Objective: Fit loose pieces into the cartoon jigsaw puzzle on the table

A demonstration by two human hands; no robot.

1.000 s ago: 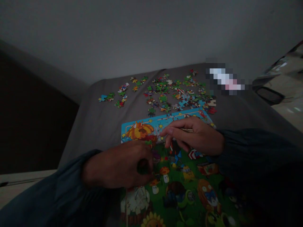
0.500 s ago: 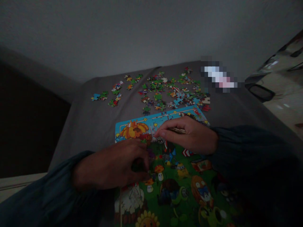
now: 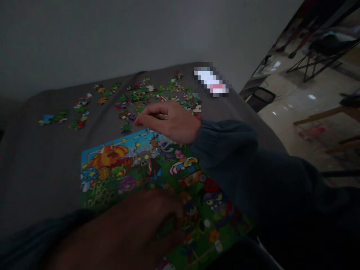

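A colourful cartoon jigsaw puzzle (image 3: pixel 129 140) with a blue top strip lies on the grey cloth, largely filled in. Above its upper edge is my right hand (image 3: pixel 171 122), thumb and index finger brought together; anything between the tips is too small to make out. My left hand (image 3: pixel 132 225) is low over the near part of the picture, dark and blurred. Its fingers curl toward the thumb in a loop, and I cannot see what, if anything, they pinch. Loose puzzle pieces (image 3: pixel 137 96) spread behind the board, some hidden by my right hand.
A bright pixelated object (image 3: pixel 210 80) lies at the cloth's back right corner. Behind the grey-covered surface (image 3: pixel 62 150) rises a pale wall (image 3: pixel 112 37). To the right are a tiled floor, a black-framed chair (image 3: pixel 261 98), a folding seat (image 3: pixel 326 45) and a person's legs (image 3: pixel 296 41).
The view has swung right, shifting the board and pieces leftward. My right hand has moved from the puzzle's upper part toward the loose pieces. My left hand now appears lower over the picture.
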